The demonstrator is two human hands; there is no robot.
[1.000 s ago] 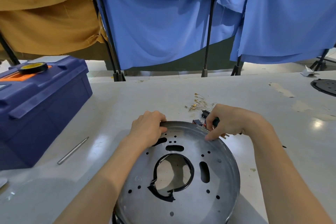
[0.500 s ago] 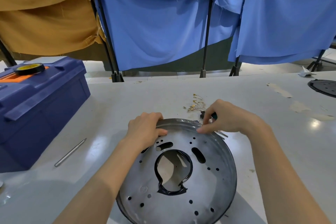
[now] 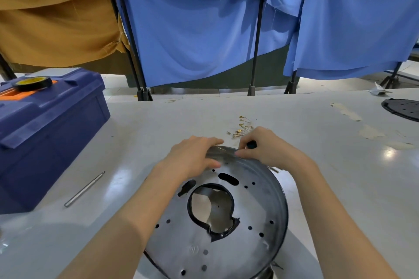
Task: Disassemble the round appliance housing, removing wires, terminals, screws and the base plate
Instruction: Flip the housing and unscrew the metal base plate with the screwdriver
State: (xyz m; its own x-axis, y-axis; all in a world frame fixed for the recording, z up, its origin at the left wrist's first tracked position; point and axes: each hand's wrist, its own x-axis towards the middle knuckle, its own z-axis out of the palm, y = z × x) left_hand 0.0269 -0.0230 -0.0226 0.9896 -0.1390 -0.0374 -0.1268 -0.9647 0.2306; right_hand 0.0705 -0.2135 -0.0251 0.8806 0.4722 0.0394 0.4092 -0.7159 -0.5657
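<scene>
**A:** Where is the plate, and which way does it face?

**B:** The round grey metal plate (image 3: 226, 244) lies on the white table (image 3: 328, 165) under both hands, with its perforated face turned up toward the wearer. It is round, so it has no long axis. The oblong slot (image 3: 228, 179) just below the left thumb slants from upper left to lower right.

**A:** And the hands?

**B:** The left hand (image 3: 192, 156) grips the far rim, fingers curled over the edge and thumb on the face. The right hand (image 3: 267, 152) is just beside it, curled round a small black object (image 3: 251, 144), with one fingertip touching the rim.

**A:** What room is there around them?

**B:** Just beyond the right hand lie gold terminals on thin white wires (image 3: 241, 129). Well to its right, past pale tape scraps, sits a black round disc (image 3: 403, 108). Left of the left forearm lies a thin metal rod (image 3: 84, 189). Beyond that is a dark blue plastic toolbox (image 3: 45, 124). The plate's near edge runs off the bottom of the view.
</scene>
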